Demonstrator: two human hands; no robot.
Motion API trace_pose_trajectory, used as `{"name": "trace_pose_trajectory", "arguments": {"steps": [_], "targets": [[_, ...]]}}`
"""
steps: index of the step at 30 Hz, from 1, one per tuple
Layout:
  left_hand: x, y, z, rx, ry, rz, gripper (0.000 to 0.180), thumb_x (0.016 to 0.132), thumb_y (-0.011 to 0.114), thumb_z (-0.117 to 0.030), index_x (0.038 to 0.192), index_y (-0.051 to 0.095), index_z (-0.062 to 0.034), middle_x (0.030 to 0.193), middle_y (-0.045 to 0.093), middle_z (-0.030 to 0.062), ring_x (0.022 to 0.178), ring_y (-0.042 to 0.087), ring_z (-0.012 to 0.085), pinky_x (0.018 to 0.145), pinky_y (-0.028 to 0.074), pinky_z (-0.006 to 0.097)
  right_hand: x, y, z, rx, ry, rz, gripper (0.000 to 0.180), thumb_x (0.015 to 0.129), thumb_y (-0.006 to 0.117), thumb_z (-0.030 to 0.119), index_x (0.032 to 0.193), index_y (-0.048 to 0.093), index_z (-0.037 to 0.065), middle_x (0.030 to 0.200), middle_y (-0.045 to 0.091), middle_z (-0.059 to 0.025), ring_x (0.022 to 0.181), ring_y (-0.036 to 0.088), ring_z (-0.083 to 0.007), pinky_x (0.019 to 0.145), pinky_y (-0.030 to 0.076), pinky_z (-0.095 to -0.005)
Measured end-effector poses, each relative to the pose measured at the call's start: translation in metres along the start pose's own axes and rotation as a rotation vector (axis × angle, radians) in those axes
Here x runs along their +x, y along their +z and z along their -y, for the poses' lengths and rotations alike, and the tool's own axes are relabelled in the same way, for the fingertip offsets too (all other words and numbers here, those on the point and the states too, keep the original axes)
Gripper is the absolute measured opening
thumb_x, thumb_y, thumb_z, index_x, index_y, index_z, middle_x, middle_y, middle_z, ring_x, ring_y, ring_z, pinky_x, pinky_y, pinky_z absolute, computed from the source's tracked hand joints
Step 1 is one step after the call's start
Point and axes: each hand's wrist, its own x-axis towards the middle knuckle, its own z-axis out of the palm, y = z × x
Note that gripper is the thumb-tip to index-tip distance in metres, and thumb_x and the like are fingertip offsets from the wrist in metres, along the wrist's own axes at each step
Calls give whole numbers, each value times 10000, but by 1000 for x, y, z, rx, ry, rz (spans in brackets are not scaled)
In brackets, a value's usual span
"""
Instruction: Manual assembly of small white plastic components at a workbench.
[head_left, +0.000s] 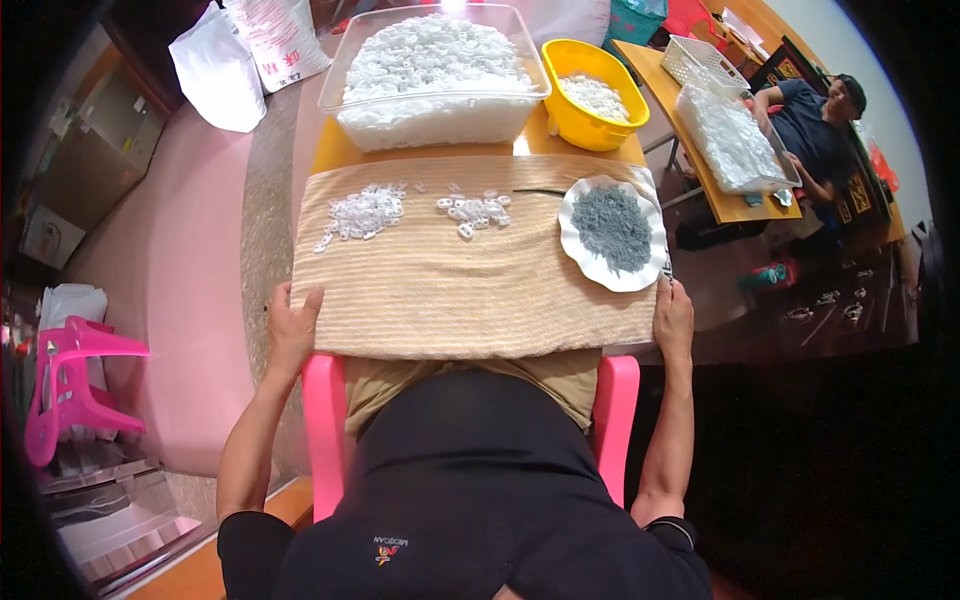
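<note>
Looking down through the head camera, I see two bare hands at the near side edges of a tan, striped cloth [440, 290] spread over a wooden table [335, 152]. The left hand [292, 318] is at the cloth's left edge, its thumb pointing up beside the fabric; the right hand [674, 318] is at the right edge, just below a white, scalloped plate [648, 268] heaped with small grey pieces [612, 228]. The undersides of both hands are hidden, so I can't make out whether either grips the cloth. Farther up the cloth lie two groups of small white plastic pieces: a larger pile [366, 211] at left and a smaller cluster [475, 211] near the middle. A thin dark rod [538, 191] points toward the plate. Behind the cloth stand a large clear bin [440, 115] of white pieces and a yellow basin [590, 132] holding more. At right, another person [808, 125] sits at a second table beside a similar filled bin [735, 145].
</note>
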Motion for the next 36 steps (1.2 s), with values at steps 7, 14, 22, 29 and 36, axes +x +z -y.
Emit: {"name": "trace_pose_trajectory", "arguments": {"steps": [7,14,22,29,36], "targets": [[-2,-1,-5,-19,-47,10,576,865,673,-450,1129,531,43,1005,647,188,940,613,240,837,473,356,-3,-1,7,26,13,-2,458,984,376,384,1066,578,-19,1007,599,-292,1010,527,-486,822,416,-509],[-1,-1,-9,-20,-60,19,559,877,660,-444,1131,533,38,994,653,181,933,611,222,834,473,348,-4,1,1,2,-20,-11,438,985,381,371,1032,578,-17,992,597,-298,992,528,-493,803,418,-513],[0,-3,-13,-30,-75,48,553,888,654,-415,1155,516,50,1035,638,181,956,598,218,853,468,340,-3,-2,-9,53,-37,-19,439,983,401,351,1072,595,-32,976,623,-276,949,574,-466,808,447,-457],[9,-6,-15,-135,-135,104,586,895,658,-342,1269,455,61,1144,596,183,1051,571,227,916,454,344,9,-16,4,-9,-102,89,394,969,462,317,1093,600,-30,977,636,-242,921,602,-409,793,459,-419],[18,-14,-17,-4,-123,15,568,889,655,-315,1292,454,31,1236,542,207,1110,556,271,945,444,373,4,-15,59,-295,-353,-299,276,900,600,219,1086,626,16,1011,637,-152,941,610,-346,791,482,-415]]}}
